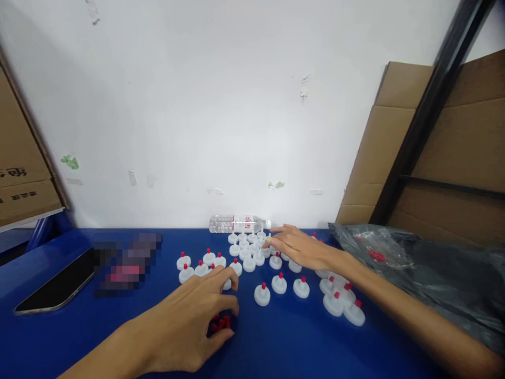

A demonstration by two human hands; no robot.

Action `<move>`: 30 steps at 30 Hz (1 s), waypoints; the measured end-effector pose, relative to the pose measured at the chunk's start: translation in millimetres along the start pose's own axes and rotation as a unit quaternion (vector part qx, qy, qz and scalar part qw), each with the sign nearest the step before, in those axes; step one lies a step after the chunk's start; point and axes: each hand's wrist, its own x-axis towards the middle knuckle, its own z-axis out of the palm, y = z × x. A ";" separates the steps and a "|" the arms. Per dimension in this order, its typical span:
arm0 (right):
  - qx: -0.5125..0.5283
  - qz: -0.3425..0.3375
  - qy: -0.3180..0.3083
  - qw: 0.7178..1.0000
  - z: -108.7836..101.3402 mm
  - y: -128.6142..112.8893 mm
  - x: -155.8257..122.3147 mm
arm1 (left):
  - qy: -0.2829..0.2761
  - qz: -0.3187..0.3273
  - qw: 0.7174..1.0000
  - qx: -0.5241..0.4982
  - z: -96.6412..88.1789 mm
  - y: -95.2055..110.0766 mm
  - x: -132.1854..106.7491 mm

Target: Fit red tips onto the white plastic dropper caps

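Many white round caps with red tips (279, 283) stand scattered on the blue table (284, 342). My left hand (193, 321) rests near the front, fingers curled over a small heap of loose red tips (221, 322). My right hand (300, 246) reaches to the far cluster of caps, its fingertips pinched on a white cap (268, 241) just in front of a lying water bottle (239, 223).
A dark phone (59, 287) lies at the left beside a blurred object (126, 263). A grey plastic bag (418, 263) with more parts sits at the right. Cardboard boxes (445, 152) and a black post lean at the right wall; another box is at the far left.
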 end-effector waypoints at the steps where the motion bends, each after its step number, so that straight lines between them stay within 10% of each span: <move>1: -0.002 -0.001 -0.001 1.000 2.4 1.1 0.1 | 0.000 0.001 1.000 -0.004 -0.6 -0.4 0.4; 15: -0.049 -0.002 0.062 0.997 -5.0 0.8 -0.5 | 0.010 0.014 1.000 -0.008 1.8 -3.2 3.5; 30: -0.123 -0.079 0.298 0.943 -7.5 -27.7 -2.4 | 0.186 -0.003 0.980 -0.066 7.4 -16.6 10.4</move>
